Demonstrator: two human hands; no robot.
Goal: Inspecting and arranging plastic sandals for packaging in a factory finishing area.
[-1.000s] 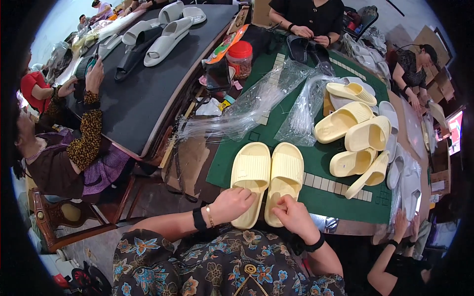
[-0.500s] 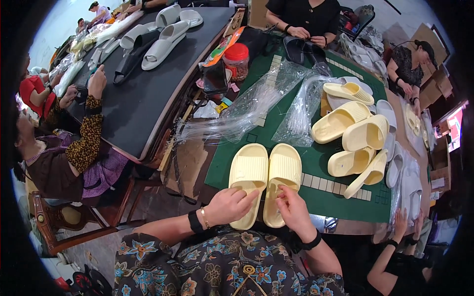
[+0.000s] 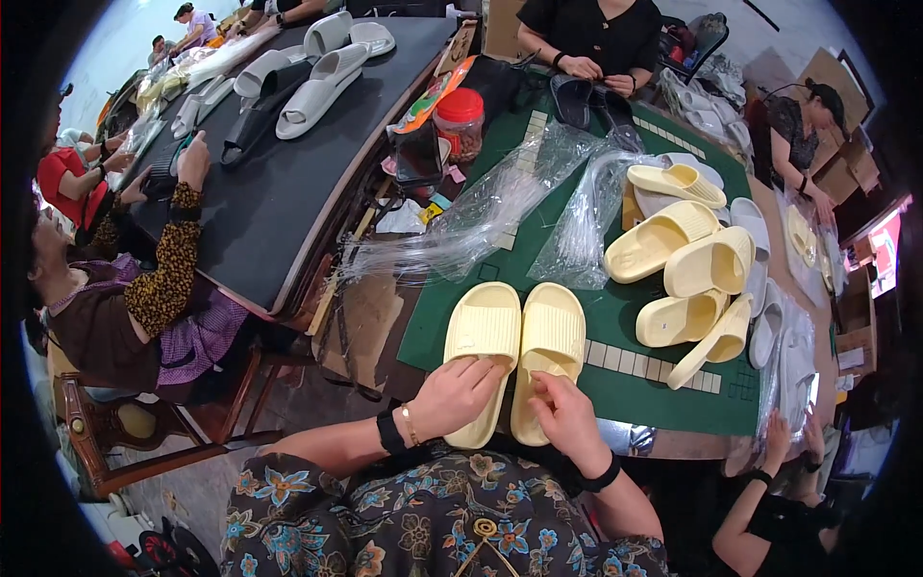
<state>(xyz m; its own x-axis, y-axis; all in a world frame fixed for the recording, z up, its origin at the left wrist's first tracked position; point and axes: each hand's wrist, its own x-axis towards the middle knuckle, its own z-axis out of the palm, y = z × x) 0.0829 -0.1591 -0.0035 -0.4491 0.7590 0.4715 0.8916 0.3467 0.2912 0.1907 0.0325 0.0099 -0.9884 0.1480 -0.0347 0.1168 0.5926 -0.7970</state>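
Note:
Two pale yellow slides lie side by side before me, toes pointing away: the left slide (image 3: 481,322) and the right slide (image 3: 556,327). Over the left one's foot opening, against the rear edge of its strap, is my left hand (image 3: 458,396), its fingers bent and closed. My right hand (image 3: 569,415) pinches thumb and fingers together above the right slide's footbed, just behind the strap. Whatever lies between the fingers of either hand is too small or hidden to make out. Bundles of thin clear plastic strands (image 3: 409,252) in bags lie beyond the slides.
Several yellow slides (image 3: 663,240) are piled on the green mat (image 3: 461,351) to the right, with grey slides (image 3: 764,327) beside them. A red-lidded jar (image 3: 460,125) stands at the mat's far left. Co-workers sit around; a dark table (image 3: 279,202) with slides is at left.
My left fingers have closed in on the strap's edge of the left slide. My right hand has shifted slightly nearer to me. The slides stay almost in place.

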